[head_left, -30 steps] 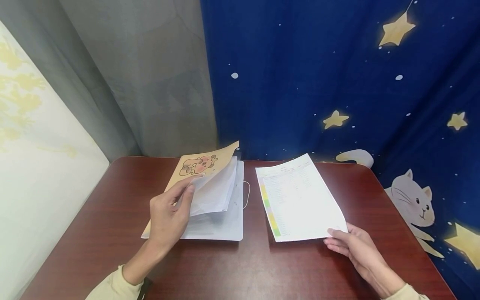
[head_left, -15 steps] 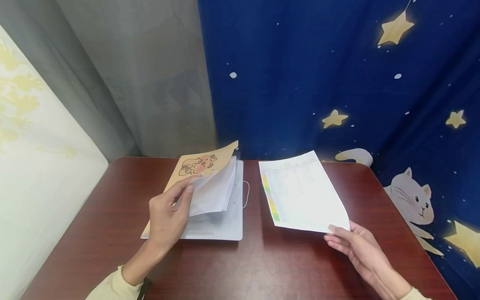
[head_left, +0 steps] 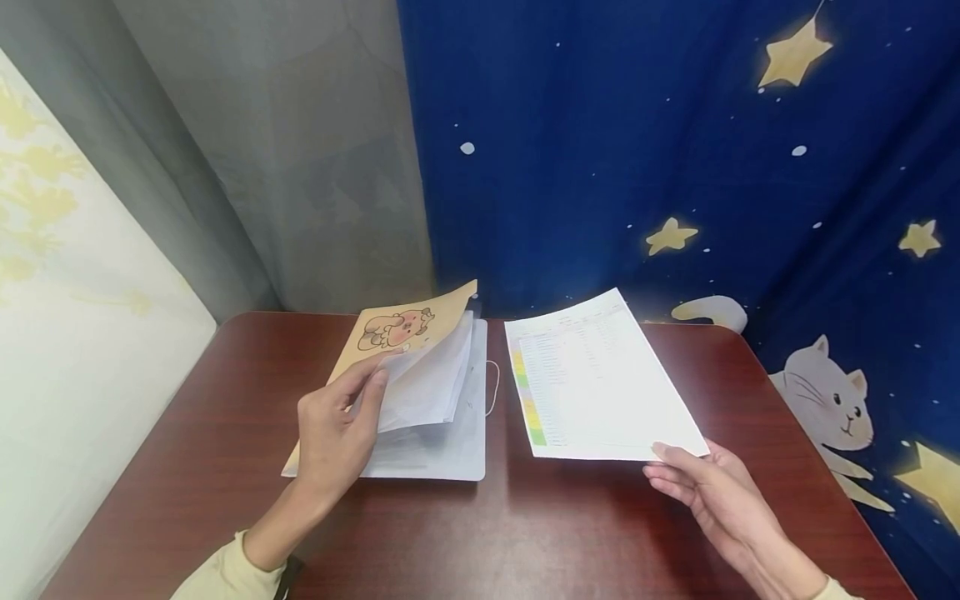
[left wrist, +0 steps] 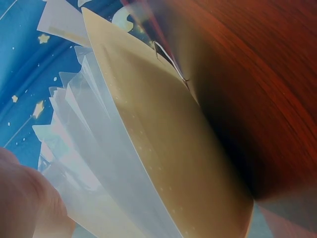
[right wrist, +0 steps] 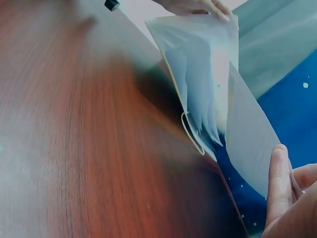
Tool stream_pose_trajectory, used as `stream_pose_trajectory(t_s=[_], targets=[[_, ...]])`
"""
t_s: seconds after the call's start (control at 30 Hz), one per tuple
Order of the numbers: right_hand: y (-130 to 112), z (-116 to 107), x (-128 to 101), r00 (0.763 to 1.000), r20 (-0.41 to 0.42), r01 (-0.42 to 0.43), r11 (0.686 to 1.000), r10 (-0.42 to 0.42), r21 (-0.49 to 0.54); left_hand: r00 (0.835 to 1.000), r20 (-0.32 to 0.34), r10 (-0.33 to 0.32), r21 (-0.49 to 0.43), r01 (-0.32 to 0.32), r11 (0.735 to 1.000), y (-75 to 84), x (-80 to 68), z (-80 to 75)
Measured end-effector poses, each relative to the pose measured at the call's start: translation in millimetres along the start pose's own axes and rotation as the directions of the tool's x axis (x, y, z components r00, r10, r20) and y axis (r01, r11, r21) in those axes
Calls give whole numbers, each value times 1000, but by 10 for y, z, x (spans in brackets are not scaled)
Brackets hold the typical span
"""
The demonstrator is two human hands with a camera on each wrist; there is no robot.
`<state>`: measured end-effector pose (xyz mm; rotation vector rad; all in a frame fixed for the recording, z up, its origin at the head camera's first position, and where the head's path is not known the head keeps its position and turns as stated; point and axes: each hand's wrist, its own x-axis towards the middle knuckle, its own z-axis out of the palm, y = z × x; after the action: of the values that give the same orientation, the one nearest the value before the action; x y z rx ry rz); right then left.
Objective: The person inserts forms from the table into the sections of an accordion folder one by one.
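Note:
On the left of the table lies a document folder (head_left: 360, 346) with a tan cover and a cartoon animal drawing. My left hand (head_left: 341, 425) pinches that cover between thumb and fingers and keeps it lifted. Beneath it, clear sleeves (left wrist: 89, 129) and white sheets fan out in the left wrist view. A white elastic loop (head_left: 492, 387) sticks out from the folder's right side. My right hand (head_left: 712, 492) pinches a printed sheet of paper (head_left: 600, 383) by its near right corner. The sheet, a table with coloured cells, is raised above the table, apart from the folder.
Both hands work over a dark red-brown wooden table (head_left: 480, 542) with rounded far corners. Behind it hang a grey curtain (head_left: 300, 167) and a blue curtain (head_left: 562, 167) with stars and a cat. A pale wall (head_left: 75, 333) rises at the left.
The sheet in my right hand has risen slightly; it shifted right, then back left towards the folder. My left hand and the folder have stayed still.

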<state>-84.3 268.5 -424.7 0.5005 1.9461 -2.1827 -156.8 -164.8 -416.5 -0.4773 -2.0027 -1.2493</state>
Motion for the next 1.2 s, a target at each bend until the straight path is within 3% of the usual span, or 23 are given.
stream_pose_trajectory(t_s=[0.27, 1.2], targets=[[-34, 118, -45, 998, 25, 54, 998, -55, 31, 1000, 7, -20, 1, 20, 1000, 17, 8, -9], [-39, 588, 3, 995, 68, 65, 993, -72, 102, 1000, 1, -11, 4, 11, 1000, 9, 13, 3]])
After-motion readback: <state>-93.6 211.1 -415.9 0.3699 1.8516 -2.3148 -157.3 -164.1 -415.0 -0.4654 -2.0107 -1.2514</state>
